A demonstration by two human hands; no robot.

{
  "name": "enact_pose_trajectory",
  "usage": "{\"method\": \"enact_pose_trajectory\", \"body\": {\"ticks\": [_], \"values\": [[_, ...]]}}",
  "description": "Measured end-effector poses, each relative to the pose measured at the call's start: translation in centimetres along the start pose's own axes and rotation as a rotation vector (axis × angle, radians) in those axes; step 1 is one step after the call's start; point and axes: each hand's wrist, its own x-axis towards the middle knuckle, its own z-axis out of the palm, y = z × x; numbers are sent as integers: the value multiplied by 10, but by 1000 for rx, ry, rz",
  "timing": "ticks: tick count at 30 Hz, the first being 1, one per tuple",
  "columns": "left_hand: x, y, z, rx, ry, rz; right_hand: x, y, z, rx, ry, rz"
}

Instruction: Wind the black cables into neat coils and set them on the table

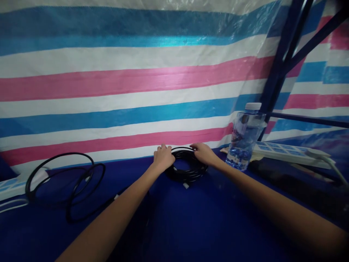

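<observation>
A coil of black cable [188, 176] lies on the dark blue tabletop [204, 218] in front of me, with a small white tag or plug [185, 185] at its near edge. My left hand [164, 158] is on the coil's left side, fingers curled over it. On the right side, my right hand [204, 153] grips the coil's upper edge between thumb and fingers. Parts of both hands' fingers are hidden behind the cable. A looser black cable [69, 211] runs in loops to the left of my left forearm.
A water bottle [242, 140] with a white cap stands right of my right hand. Behind it lies a white power strip [291, 153]; another power strip [12, 187] is at far left. A striped tarp [136, 83] hangs behind the table, beside a dark metal frame [280, 69].
</observation>
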Motion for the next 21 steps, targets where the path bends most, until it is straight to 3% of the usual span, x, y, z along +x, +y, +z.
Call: {"method": "enact_pose_trajectory", "body": {"ticks": [8,13,17,21], "values": [[24,-34,8,-324,-84,-51,2,8,-3,81,-39,31],[16,-25,13,-498,-79,-25,2,10,3,129,-103,-25],[9,-18,14,-518,-55,-35,3,9,6,155,-93,-28],[6,-10,-8,-403,-62,-9,3,7,0,197,-46,-42]]}}
